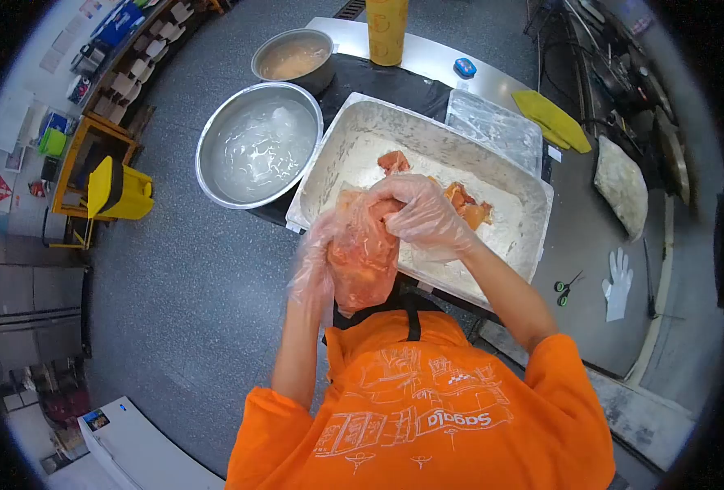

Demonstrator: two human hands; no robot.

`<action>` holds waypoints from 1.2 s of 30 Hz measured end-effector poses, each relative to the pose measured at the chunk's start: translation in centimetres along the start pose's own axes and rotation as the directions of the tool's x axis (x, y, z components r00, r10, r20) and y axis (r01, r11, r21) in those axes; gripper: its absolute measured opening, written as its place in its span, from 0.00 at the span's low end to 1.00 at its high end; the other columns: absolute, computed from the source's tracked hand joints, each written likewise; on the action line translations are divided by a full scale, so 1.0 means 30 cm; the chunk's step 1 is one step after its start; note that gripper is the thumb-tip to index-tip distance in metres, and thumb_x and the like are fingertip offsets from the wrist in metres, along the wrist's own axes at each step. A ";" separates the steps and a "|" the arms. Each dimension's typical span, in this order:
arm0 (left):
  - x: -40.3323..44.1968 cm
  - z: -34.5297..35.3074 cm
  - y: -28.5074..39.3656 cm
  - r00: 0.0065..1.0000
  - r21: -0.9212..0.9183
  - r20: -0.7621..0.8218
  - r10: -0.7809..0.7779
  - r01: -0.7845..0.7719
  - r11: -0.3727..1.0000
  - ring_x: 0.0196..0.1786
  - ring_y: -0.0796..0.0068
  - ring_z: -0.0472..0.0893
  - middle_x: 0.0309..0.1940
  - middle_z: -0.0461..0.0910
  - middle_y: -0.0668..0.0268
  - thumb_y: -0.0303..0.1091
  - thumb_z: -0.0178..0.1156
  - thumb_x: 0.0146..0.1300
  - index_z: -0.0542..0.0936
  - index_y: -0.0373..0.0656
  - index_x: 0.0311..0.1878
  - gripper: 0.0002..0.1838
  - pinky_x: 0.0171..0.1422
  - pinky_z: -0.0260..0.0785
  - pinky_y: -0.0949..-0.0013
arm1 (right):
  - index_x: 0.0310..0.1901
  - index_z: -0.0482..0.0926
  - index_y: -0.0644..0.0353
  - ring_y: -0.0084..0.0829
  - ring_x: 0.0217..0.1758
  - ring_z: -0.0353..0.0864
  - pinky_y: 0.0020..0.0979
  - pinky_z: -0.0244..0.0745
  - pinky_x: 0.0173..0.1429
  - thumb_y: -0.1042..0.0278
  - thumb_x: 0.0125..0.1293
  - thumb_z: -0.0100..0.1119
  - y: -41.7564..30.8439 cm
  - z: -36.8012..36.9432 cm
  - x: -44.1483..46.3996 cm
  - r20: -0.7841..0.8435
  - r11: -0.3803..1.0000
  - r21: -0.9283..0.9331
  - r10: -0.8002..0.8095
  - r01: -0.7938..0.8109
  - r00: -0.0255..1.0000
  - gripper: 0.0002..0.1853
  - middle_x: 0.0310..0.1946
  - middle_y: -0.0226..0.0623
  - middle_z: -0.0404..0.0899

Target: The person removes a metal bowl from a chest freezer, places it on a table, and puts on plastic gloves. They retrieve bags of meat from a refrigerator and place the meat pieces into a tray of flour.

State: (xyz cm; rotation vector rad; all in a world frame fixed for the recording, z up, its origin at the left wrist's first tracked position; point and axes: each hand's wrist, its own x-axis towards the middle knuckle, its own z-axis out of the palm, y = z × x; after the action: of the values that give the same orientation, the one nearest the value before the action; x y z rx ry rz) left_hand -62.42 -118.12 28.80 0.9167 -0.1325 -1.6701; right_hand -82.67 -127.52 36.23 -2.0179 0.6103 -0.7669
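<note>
Both of my hands wear clear plastic gloves. Between them is a clear plastic bag of raw meat [363,261], pink and looking like chicken, in front of my body at the near left edge of the white tub [460,131]. My left hand [315,249] grips the bag's left side, with its fingers partly hidden behind it. My right hand [425,215] is closed on the bag's upper right part, over the tub. Inside the tub, white powder like flour covers the bottom. One raw meat piece [393,162] and another orange-tinged meat piece [470,207] lie there.
Left of the tub stands a metal bowl of water [259,145], with a smaller pot [295,55] behind it. A lidded container [495,126], a yellow cloth [551,120] and a yellow cylinder [386,33] are beyond. Scissors [567,288] and a white glove [618,285] lie right.
</note>
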 end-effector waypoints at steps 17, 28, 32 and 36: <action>-0.048 0.176 0.039 0.995 0.202 0.003 0.099 -0.097 0.975 0.50 0.74 0.79 0.53 0.79 0.63 0.33 0.62 0.66 0.78 0.36 0.57 0.19 0.52 0.73 0.71 | 0.44 0.83 0.66 0.24 0.48 0.80 0.27 0.74 0.53 0.85 0.52 0.49 0.050 0.078 -0.117 -0.496 0.895 0.441 0.310 -0.072 0.811 0.18 0.41 0.31 0.83; -0.105 0.274 0.001 0.933 0.713 -0.066 0.355 -0.204 0.671 0.41 0.80 0.77 0.41 0.81 0.69 0.38 0.61 0.69 0.81 0.37 0.49 0.14 0.47 0.70 0.73 | 0.48 0.80 0.62 0.16 0.34 0.74 0.18 0.70 0.39 0.78 0.58 0.61 -0.141 0.006 -0.130 -0.281 0.836 0.244 0.545 -0.491 0.790 0.14 0.38 0.26 0.78; -0.088 0.259 -0.015 0.932 0.579 -0.049 0.358 -0.266 0.771 0.43 0.78 0.77 0.41 0.82 0.68 0.38 0.59 0.71 0.82 0.38 0.48 0.13 0.50 0.70 0.71 | 0.48 0.79 0.62 0.15 0.34 0.77 0.17 0.72 0.38 0.79 0.61 0.61 -0.060 0.020 -0.148 -0.221 0.774 0.556 0.489 -0.303 0.844 0.13 0.38 0.28 0.79; -0.058 0.229 -0.002 0.897 0.629 0.017 0.442 -0.353 0.693 0.46 0.78 0.77 0.44 0.81 0.66 0.39 0.57 0.72 0.81 0.38 0.50 0.14 0.53 0.69 0.72 | 0.47 0.81 0.62 0.25 0.46 0.83 0.23 0.78 0.46 0.78 0.61 0.65 -0.110 0.039 -0.169 -0.350 0.590 0.808 0.494 -0.010 0.796 0.12 0.39 0.33 0.83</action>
State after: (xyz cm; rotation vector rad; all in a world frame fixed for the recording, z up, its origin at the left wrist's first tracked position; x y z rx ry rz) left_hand -66.70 -119.15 34.34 1.3773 -0.7795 -1.1425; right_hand -84.91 -121.83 37.10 -0.8408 0.7128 -1.1835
